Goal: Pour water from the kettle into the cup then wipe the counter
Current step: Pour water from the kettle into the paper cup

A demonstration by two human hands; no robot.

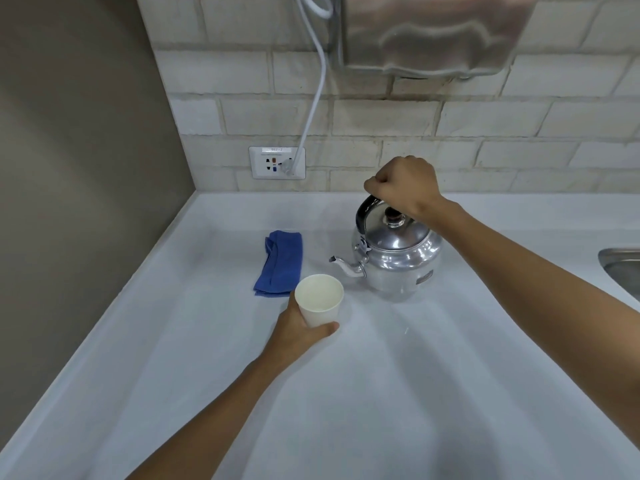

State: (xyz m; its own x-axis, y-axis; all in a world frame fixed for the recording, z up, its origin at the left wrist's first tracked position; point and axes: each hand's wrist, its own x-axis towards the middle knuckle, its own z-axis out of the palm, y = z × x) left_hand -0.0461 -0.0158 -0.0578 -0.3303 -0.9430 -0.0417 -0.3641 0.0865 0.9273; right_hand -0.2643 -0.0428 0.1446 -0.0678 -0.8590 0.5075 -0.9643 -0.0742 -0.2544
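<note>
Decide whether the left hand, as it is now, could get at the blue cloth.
Probably not right now: the left hand is wrapped around the cup. The cloth lies just beyond it on the counter with nothing between, so freeing that hand would likely be enough.

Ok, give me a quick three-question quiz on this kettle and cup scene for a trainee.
1. True or false: the right hand grips the kettle handle.
2. The left hand holds: A) cloth B) cup C) plug
3. What colour is the cloth behind the cup?

Key: 1 true; 2 B; 3 blue.
</note>
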